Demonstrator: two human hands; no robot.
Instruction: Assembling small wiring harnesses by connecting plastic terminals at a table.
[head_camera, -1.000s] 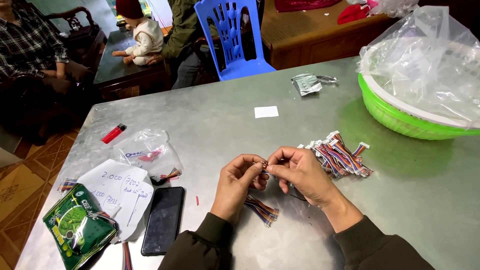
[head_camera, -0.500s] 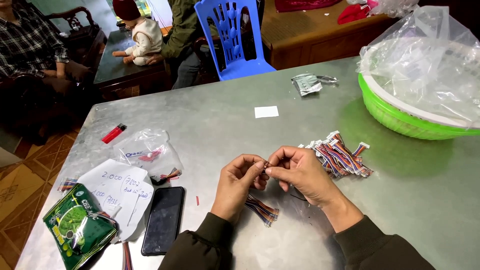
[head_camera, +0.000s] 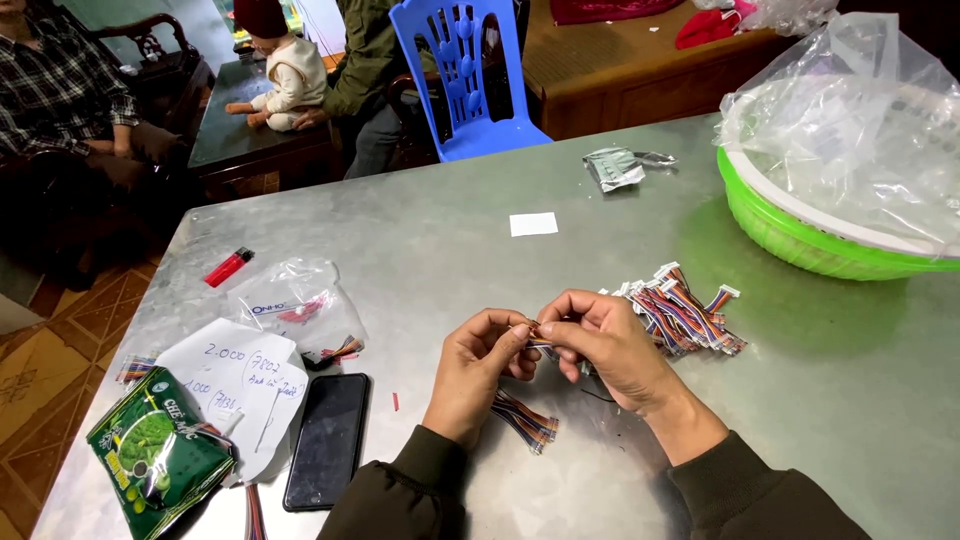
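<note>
My left hand (head_camera: 482, 362) and my right hand (head_camera: 604, 341) meet over the steel table (head_camera: 430, 240), both pinching one short multicoloured ribbon cable (head_camera: 537, 341) between the fingertips. A small bundle of the same cables (head_camera: 524, 420) lies on the table just under my left wrist. A bigger pile of cables with white connectors (head_camera: 678, 310) sits right behind my right hand.
A green basket lined with clear plastic (head_camera: 800, 235) stands far right. At left lie a black phone (head_camera: 328, 438), a green packet (head_camera: 155, 455), handwritten paper (head_camera: 238, 385), a clear bag (head_camera: 295, 305) and a red lighter (head_camera: 228, 267). A blue chair (head_camera: 470, 75) and seated people are beyond.
</note>
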